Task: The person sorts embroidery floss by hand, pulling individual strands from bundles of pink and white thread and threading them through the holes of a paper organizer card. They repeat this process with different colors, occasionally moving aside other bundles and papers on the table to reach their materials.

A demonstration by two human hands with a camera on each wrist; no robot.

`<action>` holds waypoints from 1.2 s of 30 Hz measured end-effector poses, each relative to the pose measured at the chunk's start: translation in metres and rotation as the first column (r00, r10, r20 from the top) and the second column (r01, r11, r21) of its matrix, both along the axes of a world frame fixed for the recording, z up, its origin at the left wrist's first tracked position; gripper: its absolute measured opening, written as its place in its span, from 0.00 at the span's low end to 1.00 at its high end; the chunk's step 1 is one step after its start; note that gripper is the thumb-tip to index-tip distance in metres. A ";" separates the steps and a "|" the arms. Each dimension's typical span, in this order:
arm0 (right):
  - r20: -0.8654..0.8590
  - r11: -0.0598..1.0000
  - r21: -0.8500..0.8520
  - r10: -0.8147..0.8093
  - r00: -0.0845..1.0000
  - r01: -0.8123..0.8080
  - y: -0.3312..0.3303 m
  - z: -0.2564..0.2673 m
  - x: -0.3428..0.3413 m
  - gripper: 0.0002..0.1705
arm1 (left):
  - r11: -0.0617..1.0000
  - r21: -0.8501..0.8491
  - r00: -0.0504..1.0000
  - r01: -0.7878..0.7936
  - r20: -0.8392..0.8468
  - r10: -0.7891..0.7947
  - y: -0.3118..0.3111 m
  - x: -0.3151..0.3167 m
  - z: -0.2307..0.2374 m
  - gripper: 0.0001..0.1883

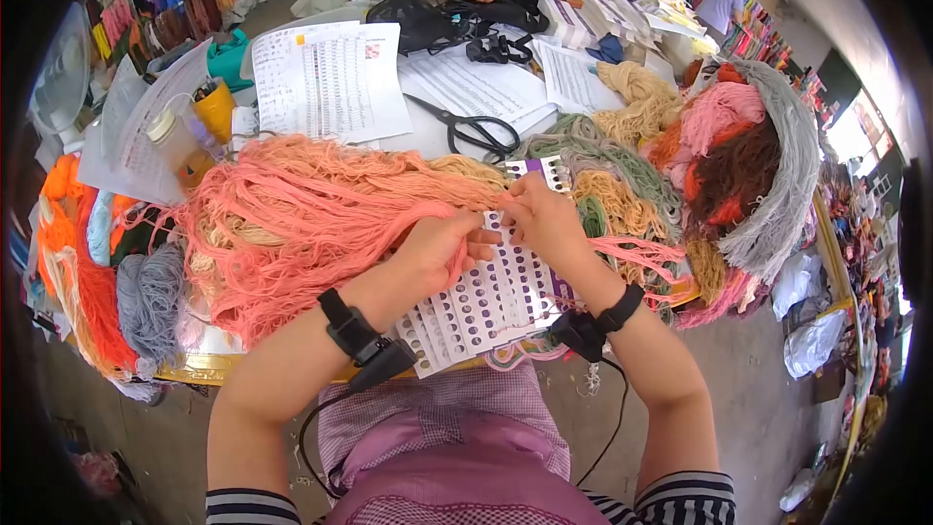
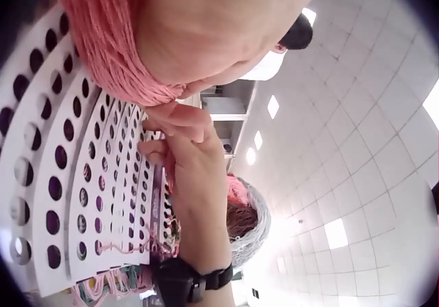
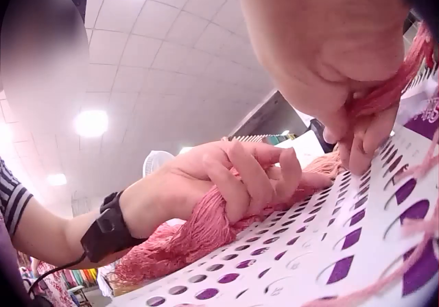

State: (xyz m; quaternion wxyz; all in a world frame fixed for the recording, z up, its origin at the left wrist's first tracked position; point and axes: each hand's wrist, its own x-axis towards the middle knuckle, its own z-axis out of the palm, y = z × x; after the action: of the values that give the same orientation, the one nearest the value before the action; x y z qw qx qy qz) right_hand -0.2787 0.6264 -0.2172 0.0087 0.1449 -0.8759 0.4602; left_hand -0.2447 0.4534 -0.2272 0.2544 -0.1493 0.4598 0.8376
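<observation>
Working close over the cards (image 1: 434, 355), the two hands appear to be at the step of sorting out strands of pink yarn (image 1: 282, 243) and bringing them to the rows of holes; this is my judgement only. The left hand (image 1: 434, 245) has its fingers bent around a thick part of the yarn, low over the cards. The right hand (image 1: 549, 224) makes a narrow pinch, and in the right wrist view pink strands pass between its fingers. Whether a strand already goes through a hole at that place I cannot say surely, because the fingers cover it.

The yarn is mainly on the table to the left of the cards, in a big loose heap, and some pink strands (image 1: 637, 251) lie also on the right side, beyond the right forearm. The cards overlap one another in front of the person, near the table edge. The scissors (image 1: 486, 131) lie apart, behind the yarn.

For the next move, I think, the left hand should keep the bundle quiet, while the right separates few strands without tangling and finds the proper hole.
</observation>
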 end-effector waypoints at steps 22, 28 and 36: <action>-0.066 0.994 0.104 0.023 0.998 -0.016 0.007 0.007 0.000 0.17 | 0.971 -0.237 0.983 0.021 -0.174 -0.064 0.007 -0.027 -0.012 0.09; -0.058 0.994 0.110 -0.015 0.998 0.022 0.009 0.010 -0.002 0.18 | 0.995 -0.013 0.959 -0.099 -0.268 0.092 -0.039 -0.013 -0.004 0.09; -0.069 0.976 0.216 0.037 0.997 -0.022 0.006 -0.004 -0.002 0.21 | 0.941 0.293 0.941 0.171 -0.331 -0.068 -0.051 -0.008 0.028 0.10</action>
State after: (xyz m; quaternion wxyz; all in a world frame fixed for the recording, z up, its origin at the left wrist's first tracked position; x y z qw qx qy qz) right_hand -0.2805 0.6328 -0.2216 0.0180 0.1746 -0.9173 0.3574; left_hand -0.2528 0.4022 -0.1996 0.2491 0.0581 0.3622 0.8963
